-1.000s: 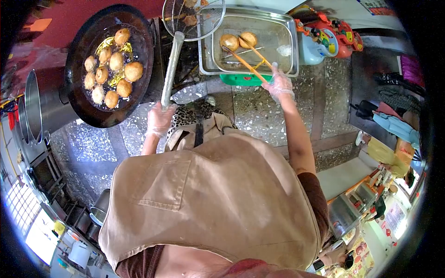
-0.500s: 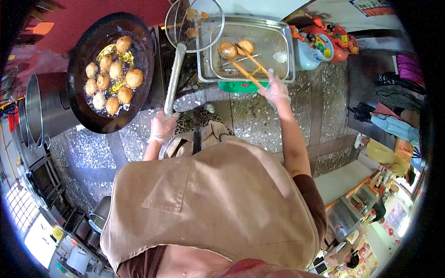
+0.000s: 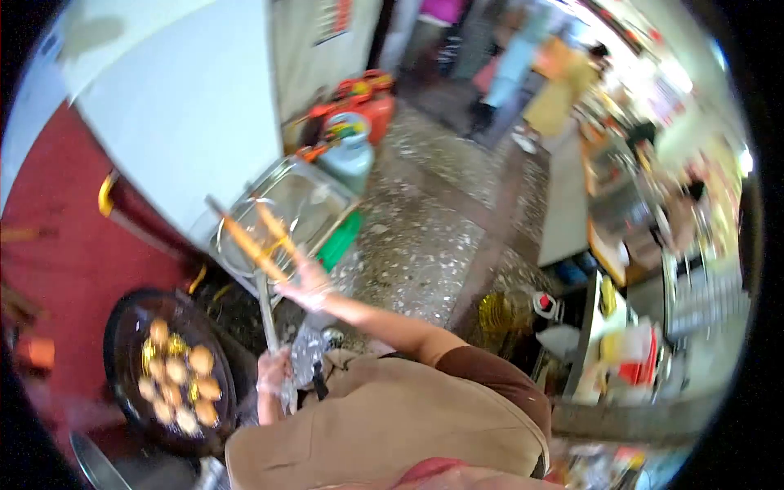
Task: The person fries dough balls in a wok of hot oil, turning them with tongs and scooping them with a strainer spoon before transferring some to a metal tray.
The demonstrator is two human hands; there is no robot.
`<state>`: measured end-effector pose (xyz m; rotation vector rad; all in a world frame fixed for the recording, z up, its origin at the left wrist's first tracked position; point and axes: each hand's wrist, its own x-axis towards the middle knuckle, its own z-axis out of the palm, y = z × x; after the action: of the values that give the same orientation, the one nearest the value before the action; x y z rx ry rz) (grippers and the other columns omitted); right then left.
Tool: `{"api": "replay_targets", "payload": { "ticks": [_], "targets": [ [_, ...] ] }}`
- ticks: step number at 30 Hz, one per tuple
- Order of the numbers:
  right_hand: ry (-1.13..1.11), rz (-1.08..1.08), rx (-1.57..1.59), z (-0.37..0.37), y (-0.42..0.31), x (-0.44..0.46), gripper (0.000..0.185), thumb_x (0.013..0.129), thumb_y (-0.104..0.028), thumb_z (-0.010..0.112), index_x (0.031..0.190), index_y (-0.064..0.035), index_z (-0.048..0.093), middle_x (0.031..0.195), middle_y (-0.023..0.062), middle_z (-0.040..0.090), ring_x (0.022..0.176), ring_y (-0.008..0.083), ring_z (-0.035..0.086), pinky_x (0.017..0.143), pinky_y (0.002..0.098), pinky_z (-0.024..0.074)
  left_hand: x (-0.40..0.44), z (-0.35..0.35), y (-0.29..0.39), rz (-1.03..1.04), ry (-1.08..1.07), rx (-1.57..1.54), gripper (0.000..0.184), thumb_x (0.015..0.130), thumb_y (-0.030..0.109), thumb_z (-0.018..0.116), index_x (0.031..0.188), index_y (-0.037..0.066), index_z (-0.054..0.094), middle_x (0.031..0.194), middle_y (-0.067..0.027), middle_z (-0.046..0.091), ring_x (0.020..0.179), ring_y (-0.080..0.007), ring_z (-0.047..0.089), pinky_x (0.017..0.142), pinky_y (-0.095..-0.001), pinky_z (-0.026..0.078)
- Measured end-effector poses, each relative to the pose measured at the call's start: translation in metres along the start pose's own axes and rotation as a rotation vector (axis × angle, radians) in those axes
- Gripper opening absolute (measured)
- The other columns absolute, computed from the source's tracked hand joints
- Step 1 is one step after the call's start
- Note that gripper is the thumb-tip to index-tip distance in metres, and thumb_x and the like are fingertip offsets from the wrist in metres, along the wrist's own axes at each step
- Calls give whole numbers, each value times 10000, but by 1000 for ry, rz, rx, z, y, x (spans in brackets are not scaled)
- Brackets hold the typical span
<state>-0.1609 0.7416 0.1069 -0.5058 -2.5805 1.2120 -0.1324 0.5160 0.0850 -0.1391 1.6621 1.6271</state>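
Wooden tongs (image 3: 247,239), fingers of the gloved right hand (image 3: 309,284) wrapped around the near end. Tong arms spread apart at the tips, nothing clearly pinched between them; blur there, so can't rule out a small bit. They angle out over the steel tray (image 3: 322,196). Arm length probably puts the hand well away from hot food.

Left hand (image 3: 273,367), also in clear plastic, clamped round the lower end of the handle of a wire strainer (image 3: 266,306). Grip looks firm, likely because the hoop's weight sits far out at the other end. Hoop overlaps the tray in view; resting on it or held above, can't tell. My read: being over the tray lets drips land in metal, not on the floor.

Containers: black wok (image 3: 126,343), left of the strainer, has about ten browned fried balls (image 3: 175,370) bunched in oil (image 3: 149,357), yellow glints between them. None of those is touched by either hand. Tray contents too smeared to call. Green plastic container (image 3: 339,241) shows just below the tray edge. Clear jug (image 3: 500,314) by the counter holds yellow liquid, presumably cooking oil. Blue-grey gas cylinder (image 3: 347,159) stands just beyond the tray.
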Motion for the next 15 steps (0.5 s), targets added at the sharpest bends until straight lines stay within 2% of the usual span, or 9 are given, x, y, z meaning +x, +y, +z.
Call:
{"api": "replay_targets", "payload": {
  "ticks": [2,3,4,8,10,12,15],
  "targets": [
    [-202,374,-107,-5,-38,-13,916,718,-394,725,1299,103,223,1066,250,530,983,343,557,875,366,469,-15,4,3,54,-55,79,237,839,182,650,691,53,518,522,-6,496,403,-95,444,369,-251,344],
    [-111,336,-145,6,-39,-26,930,717,-398,723,1299,115,210,1059,256,532,982,346,556,865,362,470,-20,4,1,11,-103,-38,223,843,177,646,717,64,502,514,7,466,391,-95,421,361,-247,335],
    [-31,292,-185,17,-43,-46,944,717,-403,720,1298,126,197,1052,262,533,982,350,556,855,357,471,-29,2,-3,19,-144,-15,223,843,177,646,717,64,502,514,7,466,391,-95,421,361,-247,335],
    [21,343,-73,29,-67,-111,1007,712,-419,715,1317,160,157,1059,265,530,1013,354,539,859,359,458,-82,-26,-22,-1,-216,-19,196,839,179,651,798,75,490,513,20,435,380,-90,400,338,-240,311],
    [219,259,-60,38,-87,-149,1007,702,-427,714,1313,167,177,1065,277,528,1020,367,535,862,370,455,-109,-40,-33,-10,-224,-54,182,845,169,643,795,80,493,514,24,437,379,-86,399,333,-239,302],
    [155,302,-36,45,-102,-173,980,681,-439,720,1291,152,231,1076,287,520,1011,382,536,861,374,457,-136,-57,-43,-18,-206,-49,174,853,172,633,785,82,501,511,25,437,380,-83,399,333,-238,296],
    [-88,397,21,37,-156,-212,889,668,-452,728,1219,116,323,1067,284,528,982,376,556,849,378,467,-161,-92,-72,-32,-156,46,227,873,248,615,780,78,495,487,18,402,370,-103,365,325,-252,292]
  ]
}}
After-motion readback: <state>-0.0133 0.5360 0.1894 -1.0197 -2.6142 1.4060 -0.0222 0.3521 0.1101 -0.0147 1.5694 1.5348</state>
